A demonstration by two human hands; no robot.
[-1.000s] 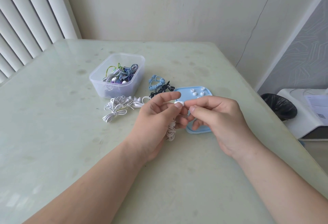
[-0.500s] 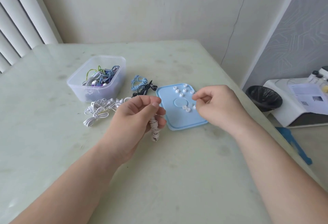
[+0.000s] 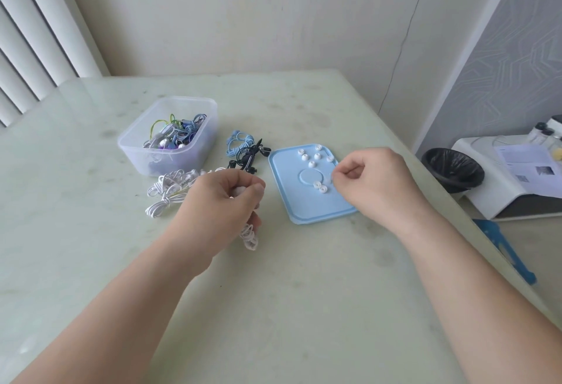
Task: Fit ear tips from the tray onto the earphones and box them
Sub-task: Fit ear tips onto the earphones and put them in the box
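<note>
My left hand [image 3: 225, 201] grips a white earphone; its bundled white cable [image 3: 250, 236] hangs below the palm onto the table. To its right lies a light blue tray [image 3: 307, 204] with several small white ear tips [image 3: 317, 156] scattered on it. My right hand [image 3: 374, 180] hovers over the tray's right side with thumb and forefinger pinched together over the ear tips; whether a tip sits between them is unclear. A clear plastic box [image 3: 173, 134] at the back left holds coloured earphones.
A bundle of white earphones [image 3: 170, 192] lies in front of the box, with blue [image 3: 238, 143] and black earphones [image 3: 254, 157] beside the tray. Off the table's right edge stand a black bin [image 3: 453, 167] and a white device [image 3: 517, 180]. A wall runs behind.
My hands have come apart: the right one left the earphone and moved right over the tray, while the left keeps hold of the earphone.
</note>
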